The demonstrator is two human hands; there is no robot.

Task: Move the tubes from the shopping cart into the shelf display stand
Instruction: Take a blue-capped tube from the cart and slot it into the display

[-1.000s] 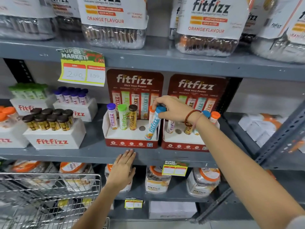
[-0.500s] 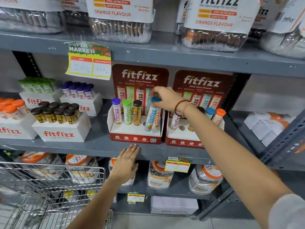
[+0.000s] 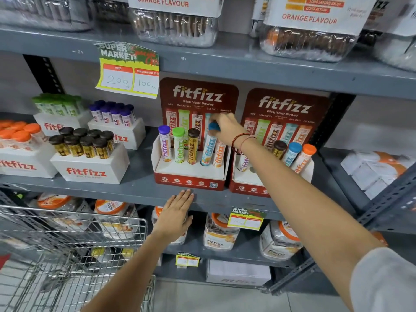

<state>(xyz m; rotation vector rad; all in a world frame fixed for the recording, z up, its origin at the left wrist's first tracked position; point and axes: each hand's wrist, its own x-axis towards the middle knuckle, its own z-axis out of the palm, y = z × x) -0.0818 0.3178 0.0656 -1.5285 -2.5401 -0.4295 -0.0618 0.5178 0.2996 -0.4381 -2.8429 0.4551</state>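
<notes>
Fingers [image 3: 221, 122] of my right hand [image 3: 225, 129] curl over the blue cap of a blue-capped tube [image 3: 208, 149], pinching its top. That tube stands in the left red display stand [image 3: 191, 179], fourth from the left, its long axis nearly vertical but leaning, cap tipped to the right and foot to the left. Its base sits down in the stand's white tray. Just beside it on the right is an orange-labelled tube [image 3: 219, 154], whose cap my hand hides. To its left stand the brown-capped tube [image 3: 193, 146], the green-capped tube [image 3: 179, 145] and the purple-capped tube [image 3: 164, 143], all upright with caps up.

My left hand [image 3: 174, 215] lies flat, fingers straight and together, palm against the front edge of the grey metal shelf [image 3: 135, 188] below the stand, holding nothing.

A second red display stand [image 3: 247, 188] sits touching the first on the right, with brown, blue and orange capped tubes leaning right; my forearm crosses in front of it. Further left on that shelf, white boxes [image 3: 90, 170] hold clusters of brown, purple, green and orange capped tubes. A yellow price tag [image 3: 128, 70] hangs from the shelf above, which carries clear jars labelled orange flavour. Jars with orange lids fill the shelf below. The wire shopping cart [image 3: 74, 244] is at lower left, near my left arm.
</notes>
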